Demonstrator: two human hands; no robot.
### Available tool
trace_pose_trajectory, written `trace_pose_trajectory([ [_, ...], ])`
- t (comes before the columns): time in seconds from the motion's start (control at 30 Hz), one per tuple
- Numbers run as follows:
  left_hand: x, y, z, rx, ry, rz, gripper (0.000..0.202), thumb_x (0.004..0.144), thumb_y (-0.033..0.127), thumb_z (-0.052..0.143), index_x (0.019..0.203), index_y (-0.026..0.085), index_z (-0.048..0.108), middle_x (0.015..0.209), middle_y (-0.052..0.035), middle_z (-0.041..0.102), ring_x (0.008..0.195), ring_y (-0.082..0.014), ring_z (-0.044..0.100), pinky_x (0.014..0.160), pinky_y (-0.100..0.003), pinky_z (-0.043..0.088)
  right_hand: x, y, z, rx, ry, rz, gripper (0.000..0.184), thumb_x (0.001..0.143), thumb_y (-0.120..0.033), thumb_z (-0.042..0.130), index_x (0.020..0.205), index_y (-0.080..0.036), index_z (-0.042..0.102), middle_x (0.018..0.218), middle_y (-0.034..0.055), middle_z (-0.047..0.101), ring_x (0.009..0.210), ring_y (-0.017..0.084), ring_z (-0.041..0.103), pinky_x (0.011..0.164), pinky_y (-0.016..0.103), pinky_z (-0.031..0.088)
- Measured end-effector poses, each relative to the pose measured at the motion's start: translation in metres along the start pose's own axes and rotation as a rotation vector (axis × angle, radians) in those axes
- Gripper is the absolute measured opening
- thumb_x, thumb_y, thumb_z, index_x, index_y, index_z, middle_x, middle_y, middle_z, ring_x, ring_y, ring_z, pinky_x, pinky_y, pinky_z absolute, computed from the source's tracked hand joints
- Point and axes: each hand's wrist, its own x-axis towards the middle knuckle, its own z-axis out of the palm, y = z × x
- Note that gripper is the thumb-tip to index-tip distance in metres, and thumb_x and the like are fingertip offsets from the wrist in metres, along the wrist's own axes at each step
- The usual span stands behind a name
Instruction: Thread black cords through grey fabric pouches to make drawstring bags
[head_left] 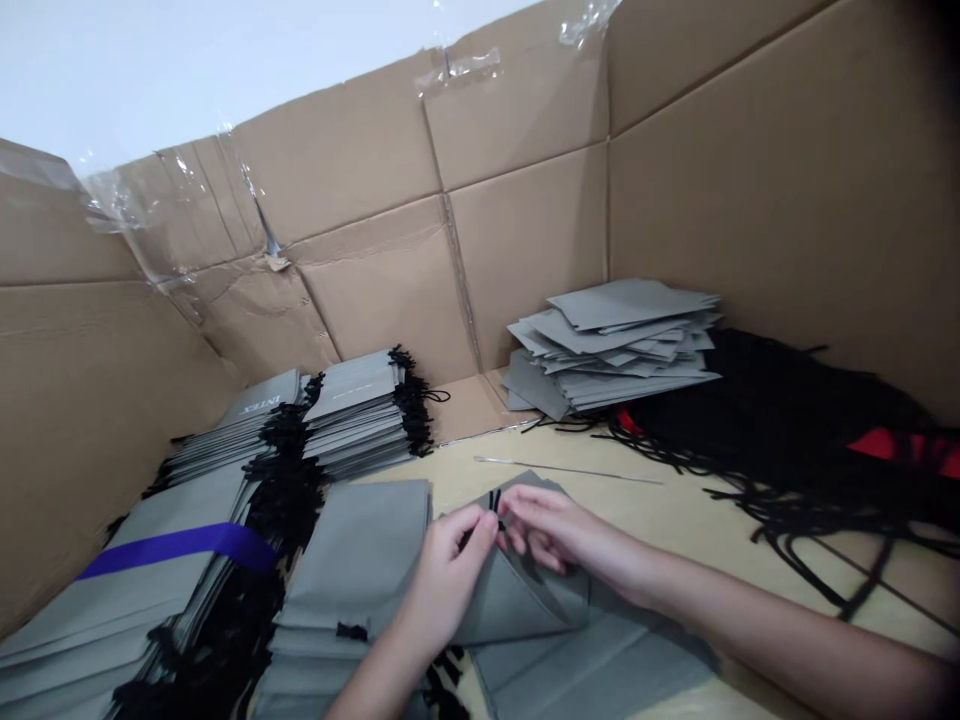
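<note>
The left hand (447, 570) and right hand (544, 528) both pinch, it seems, a black cord (493, 503) at the mouth of a grey drawstring bag (521, 600) on the tabletop (600, 500). Stacked grey bags (352, 415) lie just left, inside tall cardboard panels (525, 250) walling the tabletop's sides.

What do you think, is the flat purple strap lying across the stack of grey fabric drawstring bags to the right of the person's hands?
No, the side is wrong. The head view shows the flat purple strap lying across the stack of grey fabric drawstring bags to the left of the person's left hand and right hand.
</note>
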Motion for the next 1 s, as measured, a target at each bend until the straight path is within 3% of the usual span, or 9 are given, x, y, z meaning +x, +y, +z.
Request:
trace_pose_trajectory([
  [0.1,0.002,-0.001,0.0,-0.178,-0.048,-0.038,0.038,0.087,0.043,0.039,0.062,0.016,0.049,0.064,0.0005,0.049,0.066,-0.0137,0.044,0.065,-0.022,0.035,0.002,0.01,0.004,-0.143,-0.016,-0.16,0.028,0.085,-0.044,0.048,0.094,-0.018,0.045,0.075,-0.0022,0.054,0.042,0.003,0.038,0.038,0.016,0.024],
  [0.2,0.002,-0.002,0.001,-0.212,-0.04,-0.07,0.041,0.084,0.049,0.042,0.062,0.016,0.047,0.062,0.0013,0.046,0.065,-0.0132,0.041,0.063,-0.022,0.034,0.001,0.014,0.008,-0.171,0.004,-0.24,0.025,0.087,-0.042,0.046,0.096,-0.019,0.044,0.076,-0.0032,0.051,0.044,0.003,0.036,0.039,0.016,0.027],
  [0.37,0.004,-0.003,0.001,-0.265,-0.02,-0.113,0.042,0.078,0.055,0.048,0.06,0.016,0.046,0.059,0.0031,0.04,0.06,-0.0117,0.035,0.058,-0.021,0.031,-0.004,0.009,0.014,-0.202,0.027,-0.225,0.021,0.083,-0.038,0.054,0.091,-0.022,0.042,0.073,-0.0055,0.044,0.047,0.005,0.036,0.041,0.016,0.03],
  [0.7,0.002,0.0,-0.001,-0.33,-0.018,-0.156,0.041,0.078,0.049,0.052,0.06,0.013,0.057,0.059,0.0002,0.051,0.06,-0.0125,0.043,0.06,-0.022,0.033,-0.008,0.009,0.009,-0.309,-0.054,-0.23,0.039,0.076,-0.049,0.059,0.094,-0.023,0.037,0.083,-0.0024,0.048,0.052,0.006,0.036,0.043,0.016,0.032],
  [0.83,0.001,0.0,0.0,-0.354,0.002,-0.184,0.042,0.075,0.051,0.055,0.057,0.013,0.057,0.057,0.0007,0.052,0.058,-0.0117,0.043,0.059,-0.022,0.032,-0.009,0.009,0.011,-0.404,-0.046,-0.301,0.027,0.083,-0.044,0.051,0.091,-0.022,0.036,0.079,-0.0024,0.049,0.057,0.009,0.041,0.049,0.019,0.035],
  [1.0,0.002,0.002,0.004,-0.386,0.019,-0.246,0.042,0.068,0.053,0.063,0.06,0.012,0.06,0.058,0.0006,0.055,0.059,-0.0123,0.045,0.059,-0.022,0.033,-0.011,0.013,0.012,-0.739,0.148,-0.362,0.003,0.087,-0.024,0.041,0.087,-0.023,0.039,0.071,-0.0023,0.053,0.063,0.013,0.05,0.058,0.023,0.037],
])
